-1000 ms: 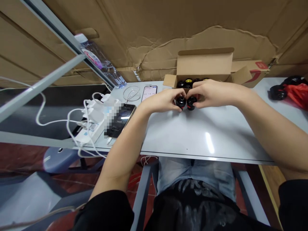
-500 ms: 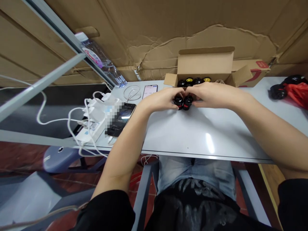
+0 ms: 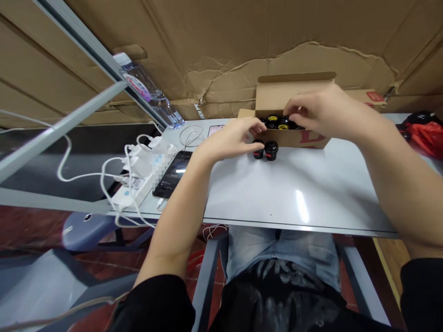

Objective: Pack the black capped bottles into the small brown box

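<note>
Two small black cylindrical parts with red marks stand side by side on the table: a left part (image 3: 258, 153) and a right part (image 3: 272, 151). My left hand (image 3: 238, 137) is open beside them, its thumb across the top of the left part and its fingers near the box's front left corner. Behind stands an open cardboard box (image 3: 311, 139) holding several black parts, some showing yellow rings (image 3: 283, 127). Over the box, my right hand (image 3: 320, 113) has its fingers bent and apart, tips close to the black parts inside. I see nothing held in it.
A phone (image 3: 173, 175) and a white power strip (image 3: 133, 186) with tangled cables lie at the left. A water bottle (image 3: 152, 92) leans by the metal frame. A red plastic bag (image 3: 429, 138) with black items is at the far right. Cardboard lines the back.
My right hand has left the two black parts and moved up and right over the box. My left hand has loosened and shifted slightly left. Both parts stay standing on the table.
</note>
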Demonstrator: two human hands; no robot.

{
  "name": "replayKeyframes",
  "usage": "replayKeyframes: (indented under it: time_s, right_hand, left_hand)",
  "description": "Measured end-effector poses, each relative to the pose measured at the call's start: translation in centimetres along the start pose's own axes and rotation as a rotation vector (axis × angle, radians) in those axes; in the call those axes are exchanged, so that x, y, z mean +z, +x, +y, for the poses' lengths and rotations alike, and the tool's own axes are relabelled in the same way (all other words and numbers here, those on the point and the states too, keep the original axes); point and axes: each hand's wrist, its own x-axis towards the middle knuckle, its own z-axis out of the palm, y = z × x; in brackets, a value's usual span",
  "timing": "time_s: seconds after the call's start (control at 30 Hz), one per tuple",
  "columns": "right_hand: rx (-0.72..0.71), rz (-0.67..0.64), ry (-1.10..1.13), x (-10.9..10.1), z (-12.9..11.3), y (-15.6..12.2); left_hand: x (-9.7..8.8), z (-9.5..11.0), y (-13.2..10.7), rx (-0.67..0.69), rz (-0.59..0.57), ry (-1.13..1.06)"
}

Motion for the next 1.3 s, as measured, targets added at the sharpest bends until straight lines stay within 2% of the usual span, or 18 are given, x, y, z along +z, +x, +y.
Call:
replayKeyframes:
  time_s: [0.1, 0.23, 0.37, 0.5, 0.67, 0.8, 0.9, 1.07, 1.2, 1.3]
  right_hand:
    - [0.085, 0.043, 0.034, -0.8, 2.4, 0.0]
    - [0.200, -0.028, -0.042, 0.3, 4.8, 0.5]
    - [0.214, -0.052, -0.027, 1.9, 4.2, 1.2]
    - [0.230, -0.101, 0.030, 3.0, 2.8, 2.1]
    - [0.213, -0.075, 0.105, 4.8, 4.5, 3.4]
    - [0.190, -0.032, 0.116, 5.7, 6.3, 3.5]
    - [0.176, -0.010, 0.127, 5.1, 6.5, 3.2]
    - [0.212, 0.013, 0.146, 2.6, 4.8, 2.6]
    - [0.251, -0.012, 0.136, 1.4, 4.2, 2.2]
    - [0.211, -0.019, 0.268, 1.3, 5.0, 1.9]
  left_hand:
    - [-0.8, 0.2, 1.7, -0.005, 0.124, 0.016]
    - [-0.4, -1.8, 5.9, -0.043, 0.066, 0.041]
    - [0.9, -4.8, 9.6, -0.033, 0.017, 0.074]
    - [1.6, -5.7, 10.8, -0.048, 0.014, 0.063]
    - [0.8, -4.2, 10.4, -0.117, -0.040, 0.077]
    - [-0.5, -3.2, 10.0, -0.074, -0.078, 0.095]
    - [-1.4, -2.7, 9.6, -0.074, -0.050, 0.049]
    - [-3.3, -0.8, 9.0, -0.071, -0.032, 0.002]
    - [-4.7, 2.4, 8.2, -0.064, -0.022, 0.011]
    - [-5.0, 5.4, 7.4, -0.045, 0.008, 0.009]
